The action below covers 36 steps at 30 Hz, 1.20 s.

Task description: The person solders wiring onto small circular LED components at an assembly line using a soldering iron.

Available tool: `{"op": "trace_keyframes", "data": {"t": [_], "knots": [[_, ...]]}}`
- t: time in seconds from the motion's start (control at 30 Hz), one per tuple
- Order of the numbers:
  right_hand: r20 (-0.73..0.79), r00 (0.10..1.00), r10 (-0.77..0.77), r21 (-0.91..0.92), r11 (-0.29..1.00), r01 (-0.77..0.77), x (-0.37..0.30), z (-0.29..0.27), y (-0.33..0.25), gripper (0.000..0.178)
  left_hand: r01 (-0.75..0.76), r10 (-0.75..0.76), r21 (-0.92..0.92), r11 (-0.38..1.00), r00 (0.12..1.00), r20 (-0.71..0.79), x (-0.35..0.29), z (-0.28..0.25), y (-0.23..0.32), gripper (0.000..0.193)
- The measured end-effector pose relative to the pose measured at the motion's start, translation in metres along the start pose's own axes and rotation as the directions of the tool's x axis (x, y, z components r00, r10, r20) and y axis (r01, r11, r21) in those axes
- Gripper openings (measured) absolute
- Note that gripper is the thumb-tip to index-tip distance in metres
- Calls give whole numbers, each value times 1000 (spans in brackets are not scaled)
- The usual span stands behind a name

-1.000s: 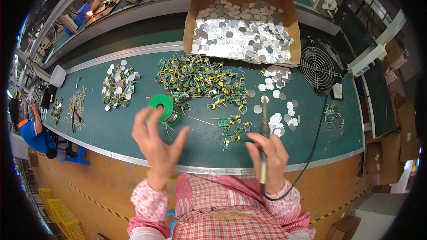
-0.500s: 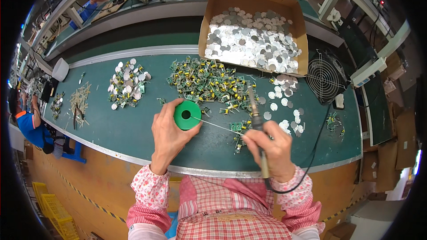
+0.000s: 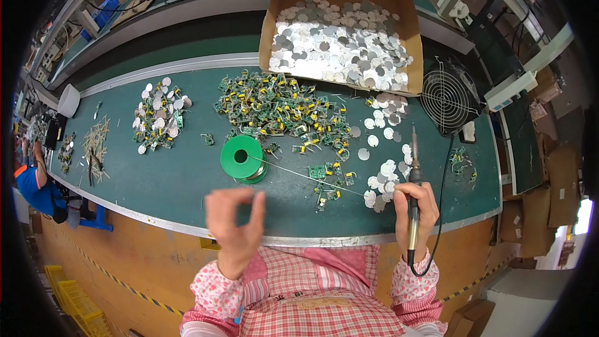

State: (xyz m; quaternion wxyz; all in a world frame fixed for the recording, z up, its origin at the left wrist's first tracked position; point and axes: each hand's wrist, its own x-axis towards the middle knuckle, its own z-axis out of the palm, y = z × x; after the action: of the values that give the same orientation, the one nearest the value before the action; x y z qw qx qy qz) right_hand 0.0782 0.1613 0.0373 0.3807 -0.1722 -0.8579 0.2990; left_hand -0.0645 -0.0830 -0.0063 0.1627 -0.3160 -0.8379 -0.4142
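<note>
My right hand grips a soldering iron, its tip pointing up and away from me. My left hand, a little blurred, hovers by the bench's near edge, thumb and fingers apart with nothing between them. Just beyond it, a green spool of solder wire rests on the bench. A thin strand of solder wire runs from the spool toward the right hand. Small green circuit boards with yellow parts lie between the spool and the iron. Several silvery round discs are left of the iron.
A large heap of circuit boards lies behind the spool. A cardboard box full of discs stands behind it. A mixed pile sits left. At right are a fan and the iron's black cable. A co-worker is far left.
My left hand has let go of the spool and drawn back toward me. My right hand has moved right with the iron, and more wire stretches across the bench.
</note>
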Motion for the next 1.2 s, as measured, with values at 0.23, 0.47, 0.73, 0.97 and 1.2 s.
{"op": "trace_keyframes", "data": {"t": [0.23, 0.47, 0.73, 0.97, 1.2], "knots": [[-8, 953, 304, 76, 950, -302, -30, 1, 12, 11, -153, 156, -35, 988, 982, 106, 25, 66, 32, 30], [69, 924, 375, 187, 905, -382, -56, 10, 8, 12, -22, 47, -80, 997, 944, 325, 23, 57, 30, 34], [116, 959, 260, 321, 903, -284, -53, 52, -8, 34, 110, 11, -344, 933, 943, 333, 9, 48, 54, 36], [190, 915, 357, 486, 776, -403, -51, 67, -6, 32, 96, 74, -407, 908, 921, 382, 5, 57, 51, 38], [211, 897, 388, 576, 692, -435, -52, 65, 0, 31, 63, 78, -382, 922, 936, 343, 6, 59, 50, 36]]}}
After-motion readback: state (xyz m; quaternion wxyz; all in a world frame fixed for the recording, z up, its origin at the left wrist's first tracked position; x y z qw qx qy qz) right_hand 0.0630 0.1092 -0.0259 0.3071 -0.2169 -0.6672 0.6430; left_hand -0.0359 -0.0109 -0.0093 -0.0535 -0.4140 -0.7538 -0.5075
